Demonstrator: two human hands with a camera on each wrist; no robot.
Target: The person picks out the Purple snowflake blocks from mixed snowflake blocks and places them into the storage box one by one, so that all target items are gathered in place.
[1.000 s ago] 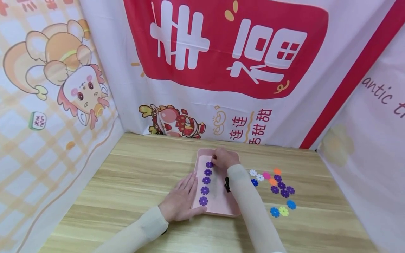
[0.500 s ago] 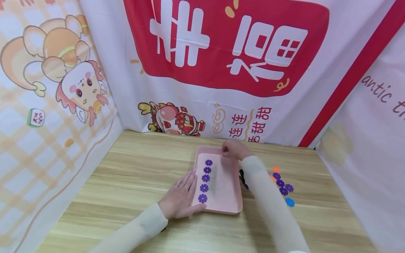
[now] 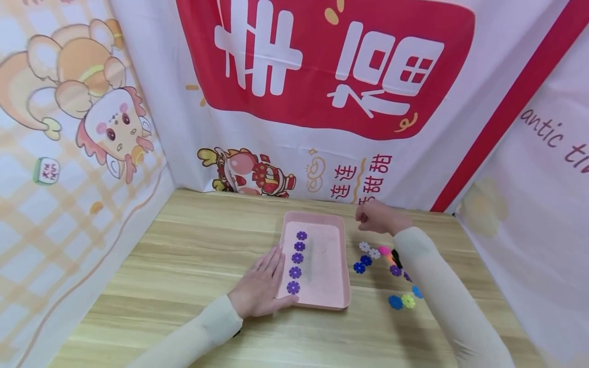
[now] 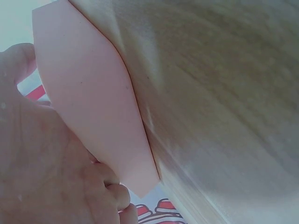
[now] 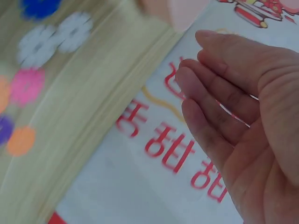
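Note:
My left hand rests along the left side of a pink tray, fingers straight and thumb at the near left corner. In the left wrist view its fingers lie against the tray's outer wall. Several purple snowflake discs form a straight row down the tray's left half, from the far disc to the near disc. My right hand is in the air beyond the tray's far right corner. Seen from the right wrist, its fingers are loosely bent and hold nothing.
Loose discs lie on the wooden table right of the tray: white, dark blue, pink, purple, light blue and yellow-green. My right sleeve covers part of this group. Printed cloth hangs behind.
My right hand has left the far disc of the purple row and moved right, out over the tray's rim. The row stays in place, and my left hand keeps its position on the tray.

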